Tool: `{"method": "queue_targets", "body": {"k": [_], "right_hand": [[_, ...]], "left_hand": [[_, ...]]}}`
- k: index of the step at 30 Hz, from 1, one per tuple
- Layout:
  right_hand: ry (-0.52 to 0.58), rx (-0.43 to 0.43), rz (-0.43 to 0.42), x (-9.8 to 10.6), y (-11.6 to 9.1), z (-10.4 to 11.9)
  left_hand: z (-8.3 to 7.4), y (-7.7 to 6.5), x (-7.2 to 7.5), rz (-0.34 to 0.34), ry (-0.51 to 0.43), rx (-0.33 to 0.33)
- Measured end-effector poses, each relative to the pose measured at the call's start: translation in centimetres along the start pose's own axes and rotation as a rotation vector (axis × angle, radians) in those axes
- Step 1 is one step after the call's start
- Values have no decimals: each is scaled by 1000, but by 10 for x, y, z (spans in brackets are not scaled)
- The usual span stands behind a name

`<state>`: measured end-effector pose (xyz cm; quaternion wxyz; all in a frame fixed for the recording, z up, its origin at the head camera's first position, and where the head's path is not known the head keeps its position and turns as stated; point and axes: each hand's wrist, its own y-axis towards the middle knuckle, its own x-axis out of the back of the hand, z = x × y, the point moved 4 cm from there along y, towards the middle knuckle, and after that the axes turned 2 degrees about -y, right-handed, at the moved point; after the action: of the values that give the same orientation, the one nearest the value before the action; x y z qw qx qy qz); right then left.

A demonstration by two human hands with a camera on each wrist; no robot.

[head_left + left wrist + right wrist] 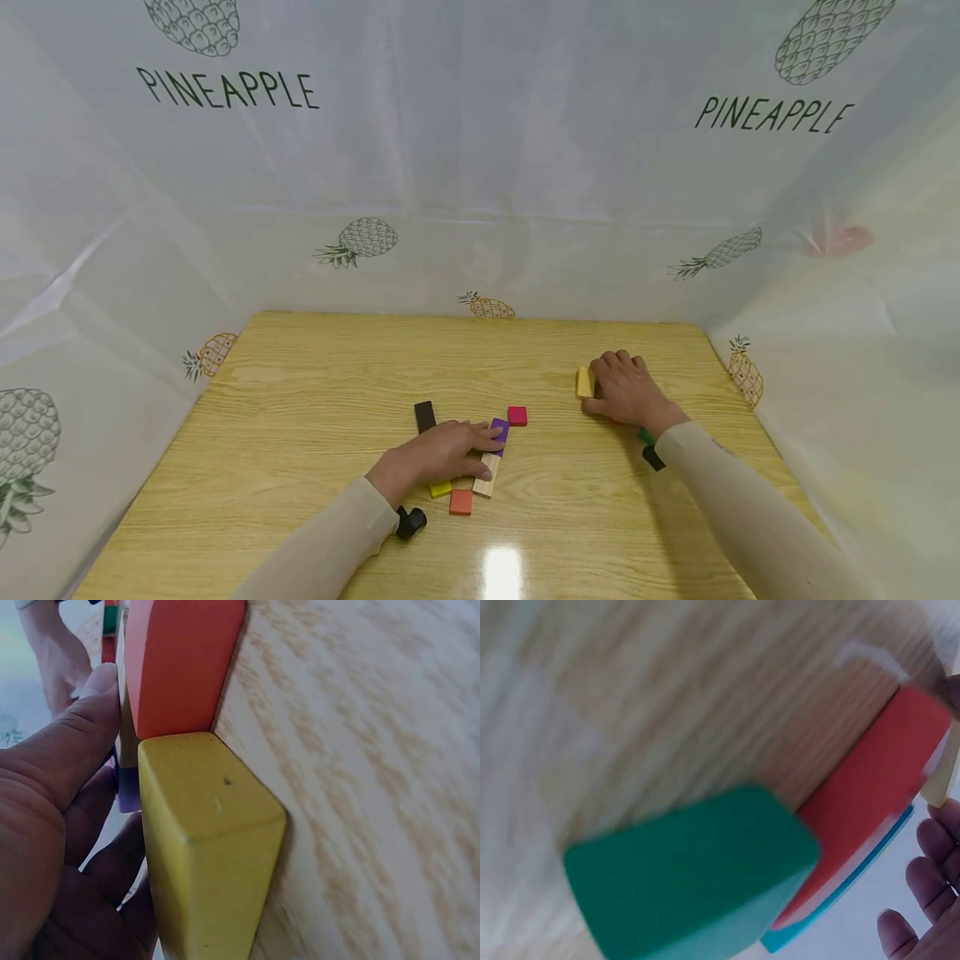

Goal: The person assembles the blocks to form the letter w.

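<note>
My left hand point(446, 457) reaches over a group of small blocks, its outstretched fingers touching a purple block point(499, 427) and the thumb on a plain wooden block point(486, 482). Below that palm are a dark block point(425, 416), a yellow block point(214, 840) and an orange-red block point(461, 502). My right hand point(626, 392) pinches a pale yellow block point(584, 382) between thumb and fingertip. Beside it, partly hidden under the hand in the head view, lie a red block point(870, 795), a green block point(697, 870) and a blue block point(840, 889).
A crimson block point(517, 416) lies just beyond the purple one, between the hands. The wooden table point(337, 358) is walled at the back and both sides by a white curtain point(480, 150) printed with pineapples. A black wrist camera point(410, 523) sits at the left wrist.
</note>
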<state>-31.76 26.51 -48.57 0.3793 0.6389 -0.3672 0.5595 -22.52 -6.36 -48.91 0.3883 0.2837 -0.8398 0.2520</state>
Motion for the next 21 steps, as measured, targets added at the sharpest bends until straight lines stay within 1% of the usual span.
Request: {"method": "queue_targets", "body": {"k": [7, 15, 19, 21], "right_hand": [[-31, 83, -61, 2, -4, 24], [-49, 215, -115, 4, -13, 59], [-56, 274, -114, 5, -19, 75], [-45, 296, -100, 6, -21, 81]], "left_hand": [[0, 1, 0, -9, 6, 3], [3, 3, -2, -6, 8, 7], [5, 4, -2, -5, 16, 4], [5, 4, -3, -4, 17, 3]]}}
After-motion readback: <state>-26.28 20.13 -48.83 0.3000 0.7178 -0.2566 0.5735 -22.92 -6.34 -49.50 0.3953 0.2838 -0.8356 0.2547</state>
